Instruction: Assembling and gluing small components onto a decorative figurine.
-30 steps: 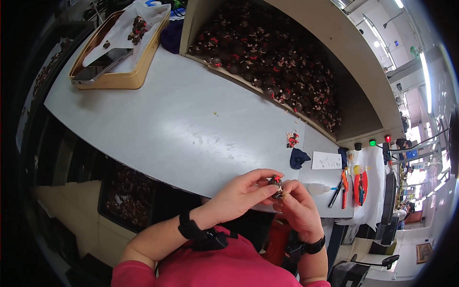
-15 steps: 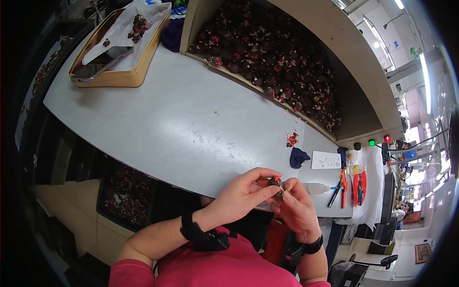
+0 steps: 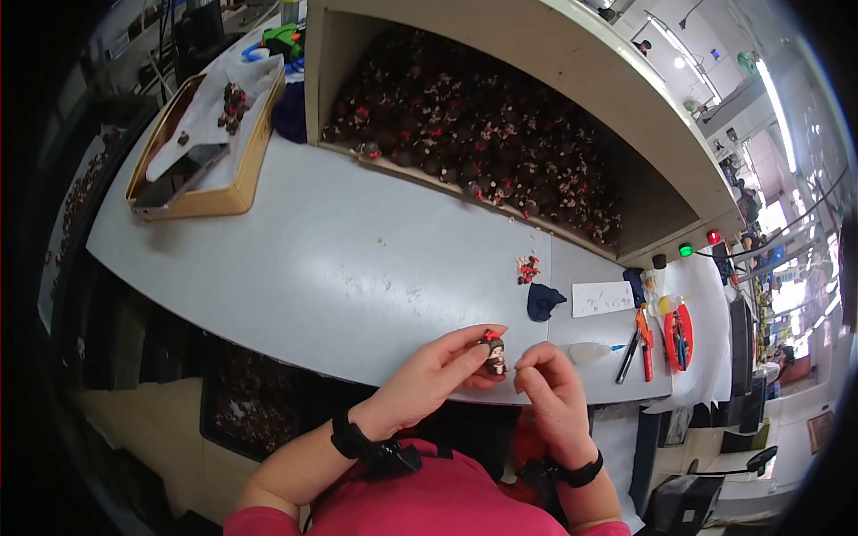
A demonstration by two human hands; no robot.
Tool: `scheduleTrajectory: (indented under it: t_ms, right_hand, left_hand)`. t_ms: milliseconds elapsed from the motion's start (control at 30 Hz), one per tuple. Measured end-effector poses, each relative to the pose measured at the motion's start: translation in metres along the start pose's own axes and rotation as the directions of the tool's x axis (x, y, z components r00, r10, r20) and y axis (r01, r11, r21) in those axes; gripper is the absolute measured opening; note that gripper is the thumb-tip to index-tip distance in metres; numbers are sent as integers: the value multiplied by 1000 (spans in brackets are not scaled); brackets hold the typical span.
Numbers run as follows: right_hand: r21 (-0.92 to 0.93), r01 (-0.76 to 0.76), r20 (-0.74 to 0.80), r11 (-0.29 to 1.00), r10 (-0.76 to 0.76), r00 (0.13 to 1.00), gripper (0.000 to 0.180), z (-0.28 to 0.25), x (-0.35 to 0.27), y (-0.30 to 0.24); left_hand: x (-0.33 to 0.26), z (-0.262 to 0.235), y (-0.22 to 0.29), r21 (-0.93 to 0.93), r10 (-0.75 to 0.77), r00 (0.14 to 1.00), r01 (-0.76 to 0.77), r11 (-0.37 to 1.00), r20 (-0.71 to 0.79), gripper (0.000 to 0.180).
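Hold the small figurine (image 3: 497, 355) — probably light, stiff, and fragile at its red top (image 3: 491, 334) — by its body, as pinched in the left hand (image 3: 435, 370) at 5 o'clock; right hand (image 3: 551, 384), at its 4 o'clock, contents indeterminable

The left hand (image 3: 438, 368) holds a little doll (image 3: 495, 354), the right hand (image 3: 556, 393) is just beside it, and dark cloth (image 3: 542, 303) lies past them.

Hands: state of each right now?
Left hand: closed, holding a small doll.
Right hand: curled, apart from the doll; can't tell if it holds anything.
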State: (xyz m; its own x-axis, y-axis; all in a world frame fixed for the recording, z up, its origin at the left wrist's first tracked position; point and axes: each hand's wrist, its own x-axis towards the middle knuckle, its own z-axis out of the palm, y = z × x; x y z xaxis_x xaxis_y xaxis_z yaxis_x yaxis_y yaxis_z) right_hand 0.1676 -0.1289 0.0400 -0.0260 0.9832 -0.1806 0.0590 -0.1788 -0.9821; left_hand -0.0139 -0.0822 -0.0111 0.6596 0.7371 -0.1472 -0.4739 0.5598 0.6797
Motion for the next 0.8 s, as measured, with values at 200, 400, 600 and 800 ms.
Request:
scheduleTrajectory:
  t_ms: [200, 400, 600, 800]
  right_hand:
    - [-549, 406, 101, 730, -425, 900, 15, 1, 5, -12]
    - [-531, 413, 79, 740, -442, 893, 16, 10, 7, -6]
    - [-538, 431, 120, 725, -440, 890, 17, 7, 7, -10]
    - [-580, 435, 132, 689, -447, 885, 18, 9, 8, -10]
  left_hand:
    - [2, -4, -2, -59, -16, 998, 19, 998, 55, 41]
    - [2, -3, -2, -7, -31, 999, 31, 1000, 12, 43]
    - [5, -1, 0, 58, -46, 999, 46, 997, 1, 41]
    - [2, -1, 5, 65, -95, 995, 95, 993, -9, 37]
